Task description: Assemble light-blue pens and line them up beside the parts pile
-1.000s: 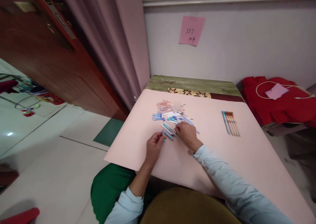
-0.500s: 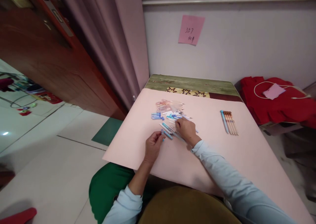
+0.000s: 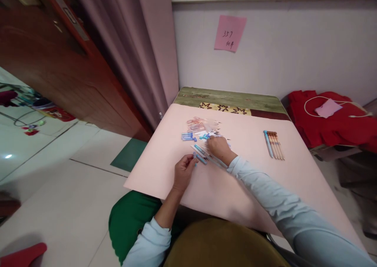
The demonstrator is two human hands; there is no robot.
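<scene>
My left hand (image 3: 183,172) is closed in a pinch on a small blue pen part, near the front of the pen pieces. My right hand (image 3: 219,148) is over the pile, its fingers bent together among the turquoise pen parts (image 3: 204,137); whatever its fingertips hold is hidden. Between the hands lie blue pen barrels (image 3: 201,159) and thin white refills. Behind them are a small row of blue barrel pieces (image 3: 187,136) and a heap of clear pinkish pen tubes (image 3: 196,124).
At the right of the pale-covered table (image 3: 250,188), a row of pens (image 3: 275,146) lies side by side, one blue and several brown-topped. A red cloth-covered stool (image 3: 347,129) with a white cable stands beyond. A wooden door (image 3: 103,78) and curtain are at the left.
My right hand has moved slightly left and up, closer over the turquoise parts. My left hand keeps its pinch in nearly the same place.
</scene>
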